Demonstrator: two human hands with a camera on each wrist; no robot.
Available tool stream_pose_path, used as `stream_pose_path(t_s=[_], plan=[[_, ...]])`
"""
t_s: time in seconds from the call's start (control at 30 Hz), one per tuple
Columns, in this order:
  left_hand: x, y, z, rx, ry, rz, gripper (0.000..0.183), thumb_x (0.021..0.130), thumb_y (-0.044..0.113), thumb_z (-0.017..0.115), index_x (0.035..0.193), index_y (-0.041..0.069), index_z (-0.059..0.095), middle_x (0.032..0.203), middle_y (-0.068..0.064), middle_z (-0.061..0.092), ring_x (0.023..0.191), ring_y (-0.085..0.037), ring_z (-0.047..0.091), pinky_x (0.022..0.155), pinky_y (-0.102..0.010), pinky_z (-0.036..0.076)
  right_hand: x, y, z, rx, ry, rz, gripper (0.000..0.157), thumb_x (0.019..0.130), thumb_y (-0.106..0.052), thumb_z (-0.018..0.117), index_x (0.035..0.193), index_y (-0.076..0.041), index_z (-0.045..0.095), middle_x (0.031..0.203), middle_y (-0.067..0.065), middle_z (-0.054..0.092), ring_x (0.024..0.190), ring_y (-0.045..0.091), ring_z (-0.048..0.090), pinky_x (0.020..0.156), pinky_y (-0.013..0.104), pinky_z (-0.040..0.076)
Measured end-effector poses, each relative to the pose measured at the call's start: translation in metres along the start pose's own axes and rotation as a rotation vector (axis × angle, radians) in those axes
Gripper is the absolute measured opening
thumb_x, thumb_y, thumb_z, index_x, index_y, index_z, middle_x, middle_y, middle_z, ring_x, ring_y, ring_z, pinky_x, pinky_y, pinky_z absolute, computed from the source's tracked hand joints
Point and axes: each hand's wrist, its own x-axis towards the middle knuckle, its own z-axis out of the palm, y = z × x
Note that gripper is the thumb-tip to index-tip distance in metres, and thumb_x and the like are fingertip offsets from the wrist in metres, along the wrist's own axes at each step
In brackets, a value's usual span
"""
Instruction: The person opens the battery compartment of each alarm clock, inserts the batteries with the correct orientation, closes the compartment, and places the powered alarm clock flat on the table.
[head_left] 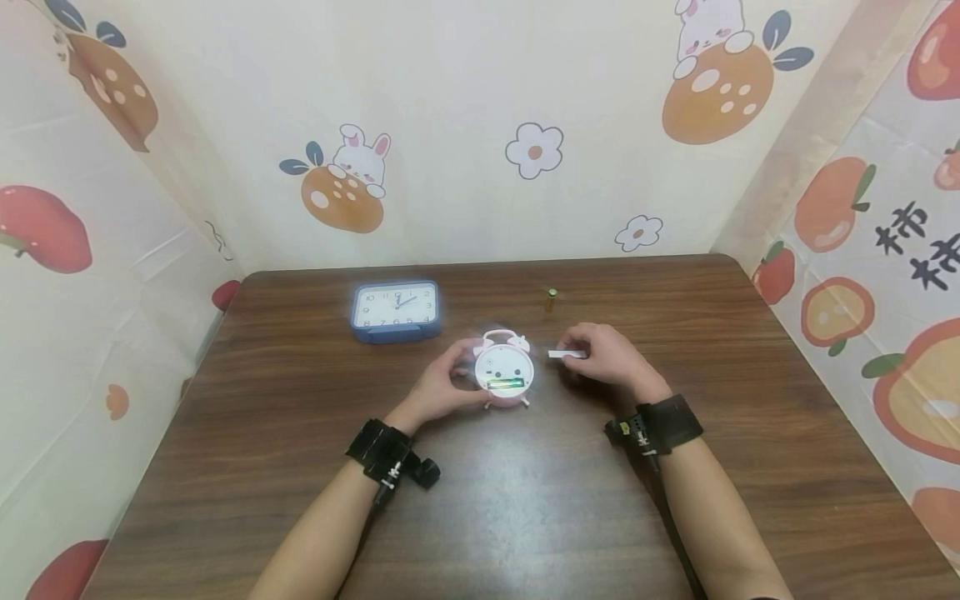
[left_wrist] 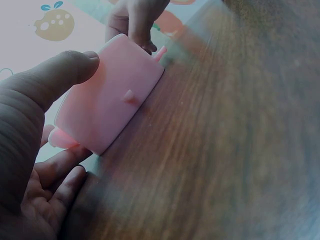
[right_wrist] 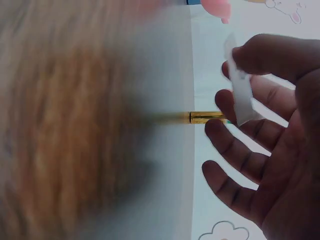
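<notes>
A small pink alarm clock (head_left: 504, 360) has its pale back towards the head camera, and a green and gold battery (head_left: 506, 384) sits in its open compartment. My left hand (head_left: 442, 382) grips the clock's left side, with the thumb on the near edge and fingers by the bell. In the left wrist view the clock's pink side (left_wrist: 112, 95) shows, with its small feet. To the right of the clock, my right hand (head_left: 609, 357) pinches a thin white battery cover (head_left: 564, 354) between thumb and fingers. The cover (right_wrist: 242, 97) is apart from the clock.
Another battery (head_left: 551, 300) stands upright on the wooden table (head_left: 480, 517), beyond the right hand. A blue rectangular clock (head_left: 396, 312) stands at the back left, its face towards me. Printed curtains (head_left: 465, 100) hang behind the table and at both sides.
</notes>
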Motion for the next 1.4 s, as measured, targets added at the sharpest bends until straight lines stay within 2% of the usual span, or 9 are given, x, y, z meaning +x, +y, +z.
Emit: stream_pose_path(t_s=[0.33,0.57,0.9,1.07,1.2,1.4], plan=[[-0.001,0.000,0.000,0.006,0.002,-0.012,0.087,0.060,0.032,0.091,0.134,0.040,0.047,0.126,0.003,0.059,0.114,-0.017,0.058,0.097,-0.036,0.050,-0.002,-0.023,0.001,0.096,0.043,-0.123,0.010,0.084,-0.018,0.072,0.093,-0.020,0.069,0.089,-0.005,0.065,0.082,0.014,0.056,0.076,0.034,0.051],[-0.001,0.000,0.001,0.003,0.002,-0.010,0.086,0.061,0.031,0.091,0.135,0.039,0.047,0.126,0.002,0.059,0.114,-0.016,0.058,0.098,-0.035,0.049,-0.001,-0.031,0.005,0.053,0.098,-0.216,0.012,0.081,-0.017,0.074,0.092,-0.016,0.070,0.095,-0.001,0.065,0.094,0.018,0.055,0.084,0.039,0.046],[-0.001,0.001,0.001,-0.009,0.000,-0.010,0.086,0.061,0.029,0.091,0.134,0.040,0.047,0.126,0.002,0.059,0.113,-0.017,0.058,0.098,-0.035,0.049,0.002,-0.044,0.019,0.033,0.080,-0.254,0.013,0.078,-0.020,0.075,0.090,-0.019,0.071,0.100,0.000,0.063,0.098,0.019,0.053,0.084,0.039,0.044],[-0.001,0.002,0.000,-0.010,0.000,-0.014,0.086,0.061,0.030,0.091,0.135,0.039,0.046,0.126,0.002,0.059,0.114,-0.017,0.058,0.098,-0.036,0.049,0.002,-0.052,0.026,0.022,0.078,-0.270,0.014,0.076,-0.020,0.075,0.090,-0.021,0.070,0.102,0.001,0.062,0.103,0.021,0.052,0.089,0.042,0.043],[-0.001,0.002,0.000,-0.007,0.001,-0.006,0.086,0.062,0.027,0.090,0.135,0.038,0.047,0.125,0.003,0.060,0.112,-0.016,0.058,0.098,-0.035,0.049,0.002,-0.057,0.033,0.013,0.097,-0.290,0.014,0.075,-0.020,0.075,0.087,-0.022,0.069,0.102,0.000,0.062,0.104,0.022,0.052,0.091,0.044,0.043],[-0.001,0.003,0.001,-0.015,-0.002,0.000,0.086,0.062,0.027,0.090,0.136,0.036,0.046,0.122,0.004,0.061,0.112,-0.015,0.058,0.097,-0.035,0.049,0.003,-0.064,0.040,-0.003,0.118,-0.319,0.013,0.074,-0.023,0.075,0.086,-0.023,0.069,0.101,-0.003,0.064,0.101,0.020,0.053,0.088,0.044,0.042]])
